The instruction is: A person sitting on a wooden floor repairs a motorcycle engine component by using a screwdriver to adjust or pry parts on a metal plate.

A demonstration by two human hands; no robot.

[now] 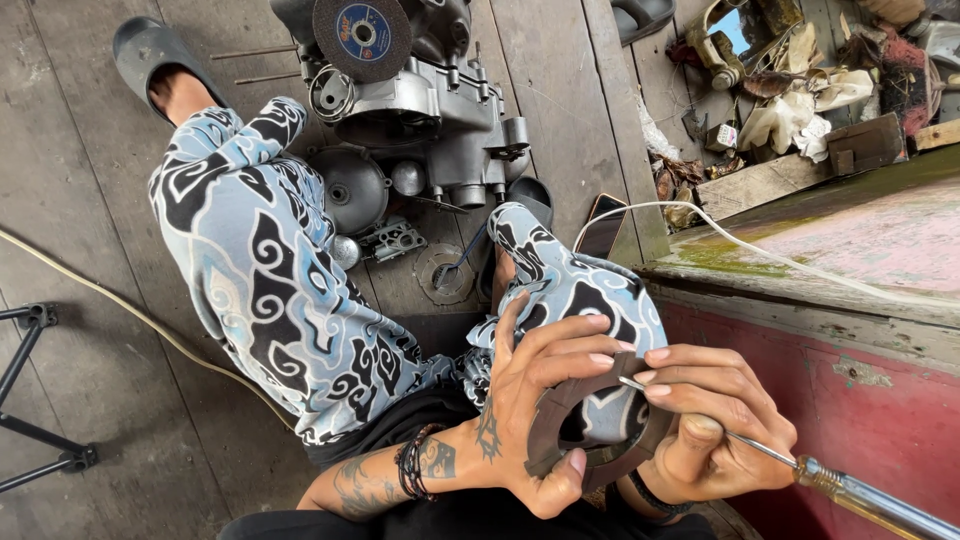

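Observation:
My left hand [530, 400] grips a dark curved gasket-like ring [590, 445] near my lap, thumb under it and fingers over its top. Beside it, my right hand [705, 425] holds a screwdriver [850, 490] with a yellow see-through handle, its metal tip resting against the ring's upper edge. Both hands sit above my right knee, which is clad in blue, black and white patterned trousers [270, 270].
A grey engine block [430, 100] with a grinding disc [362, 36] on top stands on the plank floor between my feet. Small metal covers [350, 185] lie by it. A phone [603, 222], a white cable [760, 250], a red wall [850, 370] and scrap [800, 90] are to the right.

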